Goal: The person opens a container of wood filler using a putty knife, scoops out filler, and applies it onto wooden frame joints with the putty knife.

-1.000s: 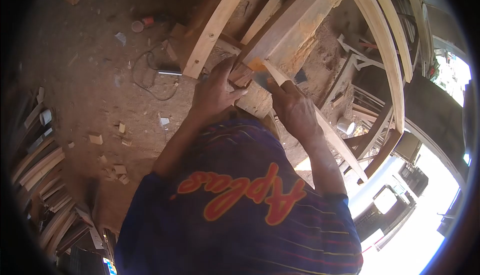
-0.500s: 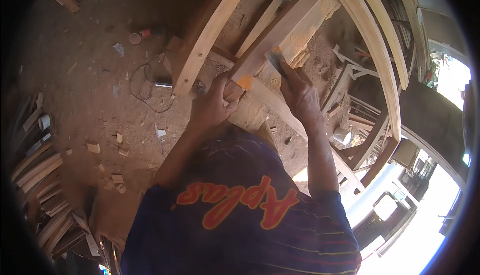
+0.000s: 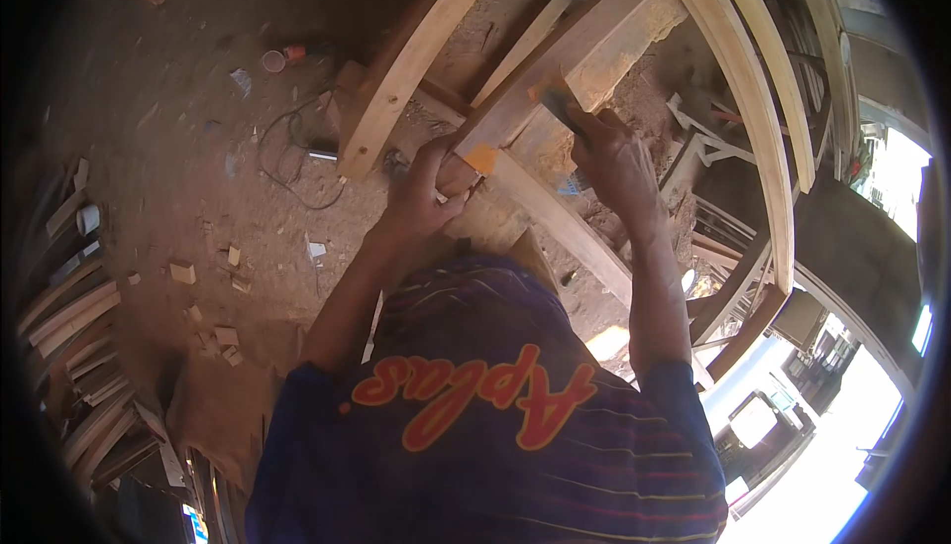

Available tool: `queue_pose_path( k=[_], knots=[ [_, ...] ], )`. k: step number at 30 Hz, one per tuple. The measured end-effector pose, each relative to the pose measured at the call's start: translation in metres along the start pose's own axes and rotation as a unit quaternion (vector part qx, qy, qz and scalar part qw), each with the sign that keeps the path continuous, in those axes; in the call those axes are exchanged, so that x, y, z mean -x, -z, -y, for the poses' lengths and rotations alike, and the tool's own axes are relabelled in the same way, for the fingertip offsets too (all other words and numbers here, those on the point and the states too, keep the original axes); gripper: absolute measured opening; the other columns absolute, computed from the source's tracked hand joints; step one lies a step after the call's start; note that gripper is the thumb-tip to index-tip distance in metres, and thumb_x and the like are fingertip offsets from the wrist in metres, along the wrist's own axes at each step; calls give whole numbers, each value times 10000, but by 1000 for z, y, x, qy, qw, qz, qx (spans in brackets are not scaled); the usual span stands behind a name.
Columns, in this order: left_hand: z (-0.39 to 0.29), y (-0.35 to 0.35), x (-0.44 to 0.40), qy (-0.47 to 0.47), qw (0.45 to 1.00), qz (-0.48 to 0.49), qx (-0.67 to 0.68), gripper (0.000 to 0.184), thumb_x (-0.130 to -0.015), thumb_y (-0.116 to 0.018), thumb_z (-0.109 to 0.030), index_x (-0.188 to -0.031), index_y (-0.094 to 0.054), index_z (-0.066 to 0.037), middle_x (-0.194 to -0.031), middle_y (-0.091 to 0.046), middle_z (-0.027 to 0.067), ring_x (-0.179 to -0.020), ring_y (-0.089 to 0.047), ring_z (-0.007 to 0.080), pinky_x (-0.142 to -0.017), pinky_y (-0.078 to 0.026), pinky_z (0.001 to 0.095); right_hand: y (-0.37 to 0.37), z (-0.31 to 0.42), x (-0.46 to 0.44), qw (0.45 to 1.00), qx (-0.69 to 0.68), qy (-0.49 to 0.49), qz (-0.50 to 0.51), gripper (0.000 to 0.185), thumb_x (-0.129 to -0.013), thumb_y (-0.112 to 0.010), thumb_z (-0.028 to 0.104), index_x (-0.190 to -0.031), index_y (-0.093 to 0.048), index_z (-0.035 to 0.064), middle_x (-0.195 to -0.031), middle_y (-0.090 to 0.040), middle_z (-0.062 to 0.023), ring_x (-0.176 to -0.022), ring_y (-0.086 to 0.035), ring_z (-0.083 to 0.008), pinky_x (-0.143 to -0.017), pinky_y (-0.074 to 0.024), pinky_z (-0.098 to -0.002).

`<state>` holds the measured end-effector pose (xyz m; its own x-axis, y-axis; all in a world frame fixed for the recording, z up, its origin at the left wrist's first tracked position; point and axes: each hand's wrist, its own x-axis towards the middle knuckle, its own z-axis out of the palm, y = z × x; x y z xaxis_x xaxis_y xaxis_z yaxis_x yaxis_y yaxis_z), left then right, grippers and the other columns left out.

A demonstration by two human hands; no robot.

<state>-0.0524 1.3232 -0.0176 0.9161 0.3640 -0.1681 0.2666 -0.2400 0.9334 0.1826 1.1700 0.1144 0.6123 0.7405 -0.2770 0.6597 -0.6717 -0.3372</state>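
Observation:
My right hand [image 3: 616,163] is closed round a putty knife [image 3: 562,106]. Its blade, with orange filler on the tip, lies against the side of a wooden beam [image 3: 594,31]. An orange patch of filler [image 3: 481,159] covers the corner at the beam's near end. There my left hand [image 3: 421,192] wraps its fingers round the beam end, the thumb lying along the side. Whether that hand also holds something underneath is hidden. A paler wooden rail [image 3: 560,222] runs from the beam end toward the lower right.
Curved wooden pieces [image 3: 421,58] rise at left, with another curved piece [image 3: 748,98] at right. A dark cable [image 3: 287,182] and several wood offcuts [image 3: 182,272] lie on the dirt floor. Stacked curved wood strips [image 3: 74,331] fill the lower left.
The putty knife in my right hand has moved slightly, and its filler-tipped blade now lies on the beam's side. My left hand stays at the beam end. The view has shifted a little.

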Motion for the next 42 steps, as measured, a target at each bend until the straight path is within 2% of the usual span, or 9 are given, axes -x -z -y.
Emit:
queue_pose_path(
  k=[3, 5, 16, 22, 33, 35, 36, 39, 42],
  knots=[
    [0, -1, -2, 0, 999, 7, 34, 818, -791, -668, -21, -1551, -366, -45, -1444, -483, 240, -1393, -454, 402, -1170, -371, 456, -4, 7, 9, 997, -50, 49, -35, 389, -919, -669, 44, -1308, -669, 40, -940, -654, -209, -822, -688, -402, -723, -541, -478],
    [5, -5, -1, -17, 999, -25, 12, 794, -795, -772, -143, -1496, -408, -60, -1410, -531, 221, -1340, -537, 382, -1100, -434, 463, -19, 8, 24, 997, -52, 57, -17, 382, -926, -671, 49, -1307, -669, 37, -942, -652, -207, -822, -687, -395, -721, -542, -474],
    [-1, 0, 1, 15, 998, 4, 57, 793, -819, -720, -74, -1538, -386, -55, -1475, -480, 220, -1408, -468, 358, -1169, -374, 438, -35, 27, 50, 996, -55, 72, 0, 374, -928, -688, 41, -1301, -680, 48, -892, -616, -176, -782, -671, -363, -692, -545, -461],
    [4, -2, 0, 18, 998, 3, 67, 776, -844, -727, -69, -1537, -377, -58, -1471, -489, 207, -1413, -473, 344, -1169, -379, 429, -47, 32, 53, 986, -38, 163, -19, 412, -901, -680, 41, -1308, -643, 95, -820, -563, -112, -723, -658, -301, -609, -548, -440],
    [11, -7, 3, 30, 998, 9, 46, 789, -834, -740, -53, -1534, -376, -42, -1464, -494, 221, -1421, -465, 348, -1174, -371, 435, -41, 33, 54, 994, -56, 92, 14, 420, -923, -692, 47, -1341, -654, 76, -898, -624, -170, -745, -677, -368, -686, -551, -476],
    [18, -9, 1, 2, 999, -34, -33, 742, -822, -778, -279, -1467, -441, -130, -1379, -598, 92, -1310, -574, 263, -1055, -405, 548, -25, 35, 54, 996, -35, 77, 41, 423, -922, -684, 55, -1343, -651, 70, -902, -638, -182, -762, -684, -379, -693, -550, -483],
    [18, -9, 2, 4, 999, -33, -34, 742, -822, -778, -279, -1467, -441, -130, -1379, -598, 92, -1310, -574, 263, -1055, -405, 548, -17, 39, 55, 996, -18, 54, 68, 426, -922, -676, 62, -1346, -647, 65, -906, -651, -194, -779, -691, -389, -700, -549, -490],
    [9, -6, 1, 11, 1000, -24, -4, 748, -822, -784, -276, -1469, -439, -127, -1382, -600, 91, -1298, -584, 271, -1072, -393, 541, -2, 28, 18, 999, -44, 0, -18, 417, -936, -653, 120, -1349, -645, 66, -919, -671, -218, -829, -699, -423, -722, -548, -518],
    [0, -2, 2, 42, 998, 7, 47, 769, -849, -730, -68, -1531, -376, -31, -1461, -485, 222, -1414, -456, 346, -1173, -365, 437, 2, 16, -24, 998, 4, -9, -56, 362, -961, -600, 151, -1308, -648, 56, -913, -668, -246, -871, -692, -457, -761, -539, -554]
  ],
)
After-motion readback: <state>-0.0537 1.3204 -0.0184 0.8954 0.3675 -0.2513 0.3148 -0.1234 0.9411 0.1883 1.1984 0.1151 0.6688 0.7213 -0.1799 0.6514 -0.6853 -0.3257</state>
